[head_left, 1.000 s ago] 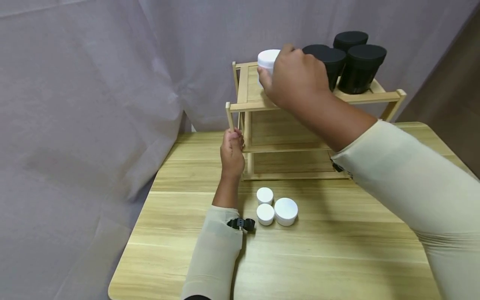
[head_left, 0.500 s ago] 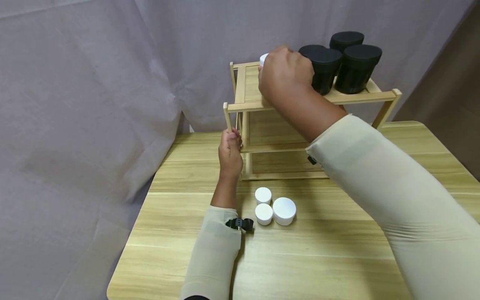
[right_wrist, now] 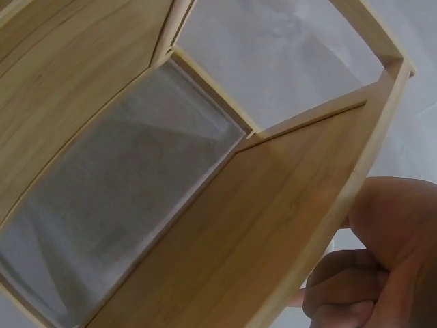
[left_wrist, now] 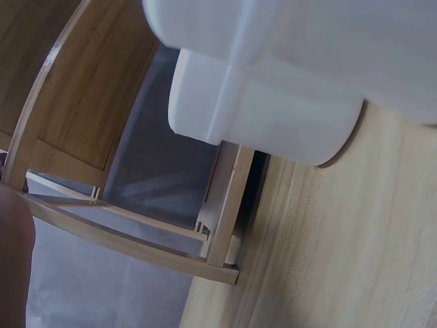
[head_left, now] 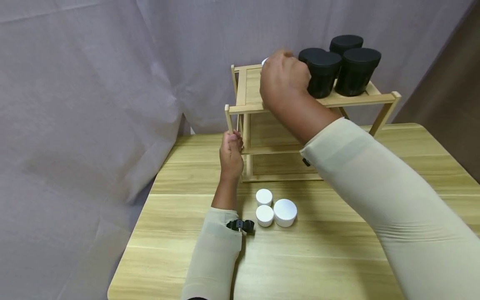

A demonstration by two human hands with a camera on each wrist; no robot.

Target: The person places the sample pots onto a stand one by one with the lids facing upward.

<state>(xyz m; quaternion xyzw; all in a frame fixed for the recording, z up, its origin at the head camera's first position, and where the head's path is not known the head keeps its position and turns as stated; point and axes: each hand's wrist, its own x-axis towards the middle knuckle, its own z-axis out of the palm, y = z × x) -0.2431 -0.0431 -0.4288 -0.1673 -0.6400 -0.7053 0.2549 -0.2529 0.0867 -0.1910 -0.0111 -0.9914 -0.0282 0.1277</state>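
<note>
A wooden two-tier rack (head_left: 247,108) stands at the back of the table. My right hand (head_left: 283,79) is over the left part of its top shelf, fingers curled round a white jar (head_left: 264,62) of which only a sliver shows. Right beside that hand stand three black jars (head_left: 356,71). My left hand (head_left: 230,152) grips the rack's front left post. In the right wrist view the right hand's curled fingers (right_wrist: 348,290) lie against the rack's rail (right_wrist: 273,225). The left wrist view shows white jars (left_wrist: 273,102) close up, with the rack (left_wrist: 225,205) behind.
Three white jars sit grouped on the table (head_left: 337,258) in front of the rack: a large one (head_left: 285,212) and two small ones (head_left: 264,215) (head_left: 264,196). The rack's lower shelves hold nothing. A grey cloth (head_left: 93,83) hangs behind and to the left.
My right hand has carried the white jar further back on the top shelf, towards the black jars, and now covers nearly all of it. The left hand stays on the post.
</note>
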